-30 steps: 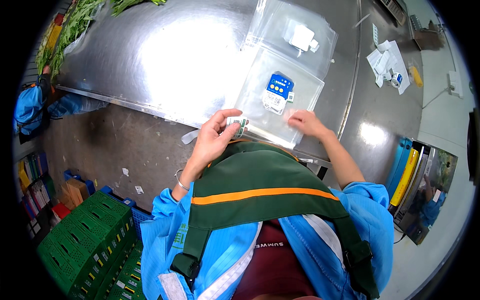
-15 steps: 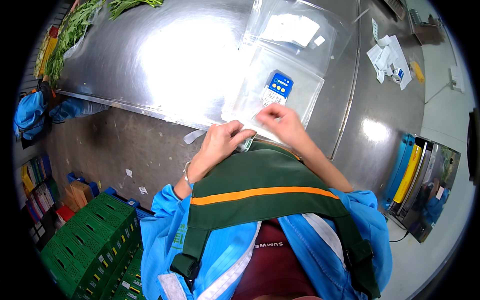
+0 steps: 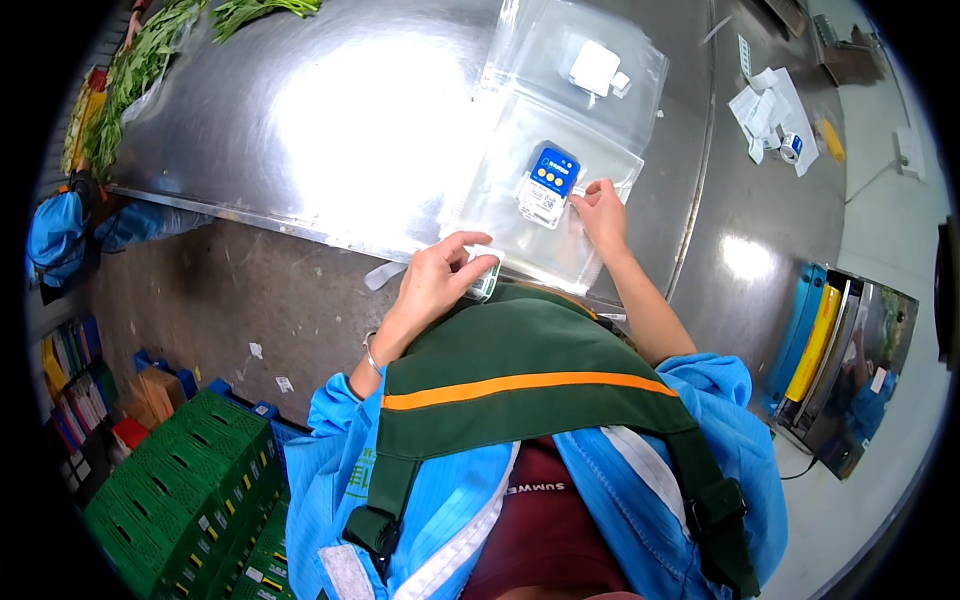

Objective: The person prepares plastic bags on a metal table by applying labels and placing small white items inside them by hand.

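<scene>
My left hand [image 3: 436, 278] is closed around a small white-and-green label roll [image 3: 487, 276] at the table's front edge, against the green apron. Farther forward, my right hand [image 3: 603, 218] has its fingertips pinched together beside the lower right edge of a blue-and-white label [image 3: 552, 183]. Whatever is between those fingertips is too small to make out. The label lies on a clear plastic bag [image 3: 520, 240], flat on the steel table. Beyond it, another clear bag [image 3: 640, 95] carries a white patch and a smaller white piece.
Leafy green vegetables [image 3: 150, 65] lie at the far left of the steel table [image 3: 240, 150]. Crumpled white paper [image 3: 765, 110] and a label roll [image 3: 791, 148] sit at the far right. Green crates [image 3: 180, 470] are stacked on the floor at lower left.
My right hand has moved forward and right, from near the left hand to the label's lower right edge. More of the label's white lower part shows. My left hand stays almost in place.
</scene>
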The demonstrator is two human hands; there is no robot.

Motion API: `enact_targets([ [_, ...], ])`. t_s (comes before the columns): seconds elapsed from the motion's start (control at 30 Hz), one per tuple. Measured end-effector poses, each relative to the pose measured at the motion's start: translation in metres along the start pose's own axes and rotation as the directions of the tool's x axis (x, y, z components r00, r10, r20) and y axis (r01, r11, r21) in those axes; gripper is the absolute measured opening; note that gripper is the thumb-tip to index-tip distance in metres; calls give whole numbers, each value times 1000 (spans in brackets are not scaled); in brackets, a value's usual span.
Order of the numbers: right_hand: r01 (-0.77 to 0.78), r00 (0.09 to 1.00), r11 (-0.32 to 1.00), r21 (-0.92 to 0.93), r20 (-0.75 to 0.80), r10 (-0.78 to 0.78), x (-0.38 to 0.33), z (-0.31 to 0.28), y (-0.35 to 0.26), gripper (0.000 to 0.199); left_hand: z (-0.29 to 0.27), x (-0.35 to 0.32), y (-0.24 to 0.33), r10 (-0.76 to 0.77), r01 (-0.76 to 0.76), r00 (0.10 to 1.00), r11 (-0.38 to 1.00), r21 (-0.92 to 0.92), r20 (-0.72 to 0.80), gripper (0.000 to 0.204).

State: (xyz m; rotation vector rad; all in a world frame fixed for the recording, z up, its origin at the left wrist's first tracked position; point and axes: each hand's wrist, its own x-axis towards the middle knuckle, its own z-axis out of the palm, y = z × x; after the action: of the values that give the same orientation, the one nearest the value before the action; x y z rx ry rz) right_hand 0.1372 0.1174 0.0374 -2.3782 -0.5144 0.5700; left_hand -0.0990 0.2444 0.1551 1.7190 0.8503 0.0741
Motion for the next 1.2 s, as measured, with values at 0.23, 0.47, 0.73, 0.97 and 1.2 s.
enact_targets([
  [0.23, 241, 901, 970, -40, 381, -208, -19, -44, 0, 32, -13, -5, -18, -146, 144, 989, 898, -415, 28, 27],
  [0.47, 592, 707, 778, -209, 598, -378, -20, -33, 50, 14, -13, -6, -9, -89, 123, 992, 825, -551, 88, 26],
  [0.73, 689, 698, 689, -225, 463, -546, -23, -40, 46, 15, -15, -4, -18, -259, 243, 966, 930, -277, -23, 22],
  [0.97, 77, 954, 981, 176, 272, -124, 24, -53, 46, 13, -7, -7, -14, -144, 95, 985, 916, -390, -98, 23],
  [1.2, -38, 999, 664, 747, 54, -4, -2, -76, -58, 26, 0, 3, 8, -63, 64, 998, 996, 63, -27, 24],
])
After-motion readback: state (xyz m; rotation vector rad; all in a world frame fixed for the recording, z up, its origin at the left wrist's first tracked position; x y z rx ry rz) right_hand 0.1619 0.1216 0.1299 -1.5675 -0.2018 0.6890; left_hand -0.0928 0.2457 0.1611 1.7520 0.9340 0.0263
